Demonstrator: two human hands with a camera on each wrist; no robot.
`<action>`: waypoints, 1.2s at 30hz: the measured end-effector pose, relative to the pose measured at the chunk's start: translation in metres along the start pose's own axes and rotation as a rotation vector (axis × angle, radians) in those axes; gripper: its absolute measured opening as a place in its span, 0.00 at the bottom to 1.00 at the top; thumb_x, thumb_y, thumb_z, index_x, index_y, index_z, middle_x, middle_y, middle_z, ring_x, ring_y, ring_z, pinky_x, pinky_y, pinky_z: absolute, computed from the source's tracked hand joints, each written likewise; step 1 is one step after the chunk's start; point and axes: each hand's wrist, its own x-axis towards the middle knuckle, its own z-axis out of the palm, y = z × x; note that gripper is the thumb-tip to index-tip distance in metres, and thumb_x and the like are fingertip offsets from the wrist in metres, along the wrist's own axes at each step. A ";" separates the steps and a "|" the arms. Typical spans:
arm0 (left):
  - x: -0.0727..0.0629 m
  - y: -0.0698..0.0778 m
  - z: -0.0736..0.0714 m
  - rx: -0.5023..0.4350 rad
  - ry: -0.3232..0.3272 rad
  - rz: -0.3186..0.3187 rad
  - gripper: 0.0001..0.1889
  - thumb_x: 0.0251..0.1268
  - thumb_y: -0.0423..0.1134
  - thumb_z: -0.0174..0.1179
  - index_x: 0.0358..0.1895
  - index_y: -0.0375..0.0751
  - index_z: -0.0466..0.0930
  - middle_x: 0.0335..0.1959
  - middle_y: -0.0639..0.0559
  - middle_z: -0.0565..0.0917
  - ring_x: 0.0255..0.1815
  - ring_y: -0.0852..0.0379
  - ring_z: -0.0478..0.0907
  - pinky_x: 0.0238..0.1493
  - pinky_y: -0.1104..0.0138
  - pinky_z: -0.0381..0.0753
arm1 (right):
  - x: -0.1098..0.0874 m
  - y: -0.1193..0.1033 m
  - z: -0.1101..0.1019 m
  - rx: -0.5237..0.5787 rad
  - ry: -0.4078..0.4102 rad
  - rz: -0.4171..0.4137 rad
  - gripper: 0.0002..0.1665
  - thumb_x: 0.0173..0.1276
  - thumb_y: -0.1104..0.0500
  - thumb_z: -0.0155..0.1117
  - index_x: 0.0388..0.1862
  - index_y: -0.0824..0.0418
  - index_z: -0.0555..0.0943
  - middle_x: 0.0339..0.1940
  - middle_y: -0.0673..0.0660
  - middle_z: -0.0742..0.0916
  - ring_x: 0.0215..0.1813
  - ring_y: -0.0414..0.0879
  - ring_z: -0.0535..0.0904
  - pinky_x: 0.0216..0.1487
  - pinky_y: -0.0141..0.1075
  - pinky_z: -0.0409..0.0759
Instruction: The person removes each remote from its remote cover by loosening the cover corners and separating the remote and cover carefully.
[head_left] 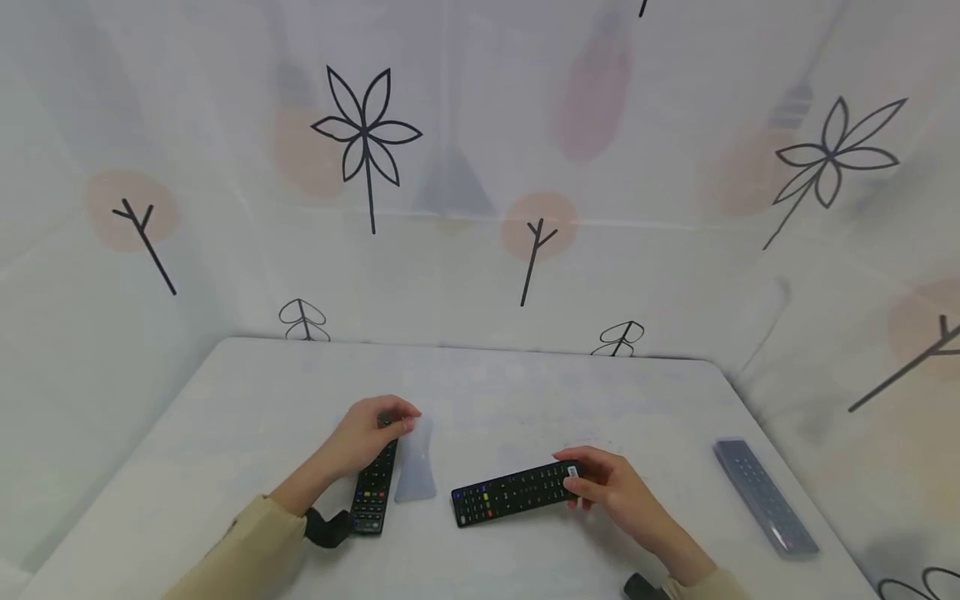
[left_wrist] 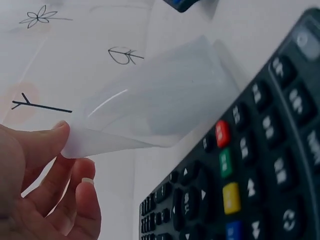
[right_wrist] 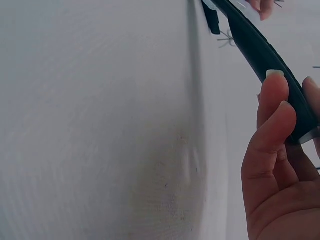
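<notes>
Between thumb and forefinger my left hand (head_left: 372,431) pinches the far end of a clear plastic sleeve (head_left: 416,471), seen from close by in the left wrist view as a see-through film (left_wrist: 155,95). Just left of the sleeve lies a black remote control (head_left: 372,492) with coloured buttons, partly under the left hand. My right hand (head_left: 611,487) grips the right end of a second black remote control (head_left: 513,493), buttons up. In the right wrist view, thumb and fingers clasp the end of this remote (right_wrist: 265,55); its far end runs out of the frame.
At the right side of the white table (head_left: 525,392) lies another remote (head_left: 765,497) in a clear cover. A patterned cloth (head_left: 450,275) hangs behind the table and along its sides. Dark straps (head_left: 327,529) sit at both wrists.
</notes>
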 end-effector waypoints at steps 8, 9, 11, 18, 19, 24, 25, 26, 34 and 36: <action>0.008 -0.004 0.000 0.053 0.034 -0.045 0.08 0.66 0.35 0.65 0.46 0.49 0.86 0.40 0.61 0.83 0.40 0.58 0.76 0.45 0.60 0.77 | 0.006 0.000 0.001 -0.011 -0.007 0.001 0.26 0.68 0.62 0.67 0.63 0.67 0.75 0.42 0.61 0.84 0.32 0.51 0.81 0.32 0.39 0.80; 0.008 -0.004 0.000 0.054 0.038 -0.046 0.08 0.66 0.35 0.65 0.46 0.49 0.86 0.40 0.60 0.83 0.40 0.58 0.76 0.45 0.60 0.77 | 0.006 0.001 0.002 -0.009 -0.008 0.002 0.26 0.68 0.62 0.67 0.63 0.67 0.75 0.42 0.61 0.84 0.32 0.51 0.81 0.32 0.39 0.80; 0.009 -0.005 0.000 0.061 0.044 -0.045 0.08 0.66 0.35 0.66 0.45 0.49 0.86 0.39 0.60 0.82 0.40 0.58 0.76 0.44 0.60 0.77 | 0.007 0.002 0.002 -0.006 -0.007 0.005 0.26 0.68 0.62 0.67 0.63 0.67 0.75 0.43 0.62 0.84 0.33 0.51 0.81 0.32 0.39 0.80; 0.014 -0.012 0.002 0.091 0.058 -0.063 0.07 0.65 0.35 0.66 0.44 0.50 0.86 0.39 0.60 0.82 0.41 0.59 0.76 0.45 0.60 0.76 | 0.008 0.004 0.003 0.006 -0.020 -0.001 0.26 0.68 0.62 0.66 0.63 0.68 0.75 0.44 0.62 0.84 0.33 0.51 0.81 0.32 0.39 0.80; 0.014 -0.013 0.003 0.094 0.059 -0.069 0.07 0.65 0.36 0.66 0.44 0.50 0.86 0.39 0.60 0.82 0.41 0.59 0.76 0.46 0.60 0.76 | 0.008 0.004 0.003 0.006 -0.023 -0.004 0.26 0.68 0.62 0.66 0.63 0.68 0.75 0.43 0.62 0.84 0.33 0.51 0.81 0.32 0.39 0.80; 0.017 -0.016 0.005 0.101 0.057 -0.080 0.07 0.66 0.36 0.66 0.45 0.49 0.86 0.40 0.60 0.83 0.43 0.58 0.77 0.49 0.58 0.77 | 0.009 0.005 0.003 0.008 -0.029 -0.004 0.25 0.69 0.62 0.66 0.63 0.67 0.75 0.44 0.62 0.83 0.34 0.51 0.81 0.32 0.38 0.80; 0.017 -0.017 0.006 0.103 0.056 -0.078 0.07 0.66 0.36 0.66 0.45 0.48 0.86 0.41 0.59 0.83 0.44 0.58 0.77 0.49 0.57 0.77 | 0.009 0.005 0.003 0.008 -0.029 -0.003 0.25 0.69 0.62 0.66 0.63 0.67 0.75 0.45 0.62 0.83 0.34 0.51 0.81 0.33 0.38 0.80; 0.018 -0.017 0.007 0.105 0.054 -0.076 0.07 0.66 0.36 0.66 0.45 0.48 0.86 0.40 0.59 0.83 0.44 0.58 0.78 0.50 0.57 0.77 | 0.009 0.005 0.003 0.007 -0.029 -0.003 0.25 0.69 0.62 0.66 0.63 0.67 0.75 0.45 0.61 0.83 0.34 0.51 0.81 0.33 0.38 0.80; 0.018 -0.017 0.008 0.090 0.028 -0.061 0.08 0.64 0.37 0.68 0.45 0.46 0.86 0.39 0.59 0.82 0.43 0.59 0.78 0.49 0.57 0.76 | 0.011 0.007 0.004 -0.006 -0.040 -0.024 0.25 0.71 0.61 0.65 0.64 0.67 0.74 0.45 0.62 0.83 0.34 0.51 0.81 0.34 0.38 0.79; 0.018 -0.017 0.007 0.092 0.026 -0.053 0.08 0.63 0.36 0.68 0.45 0.46 0.86 0.39 0.59 0.82 0.42 0.59 0.78 0.48 0.58 0.76 | 0.012 0.006 0.004 -0.003 -0.038 -0.019 0.25 0.70 0.61 0.65 0.64 0.67 0.74 0.45 0.62 0.83 0.34 0.51 0.81 0.34 0.37 0.79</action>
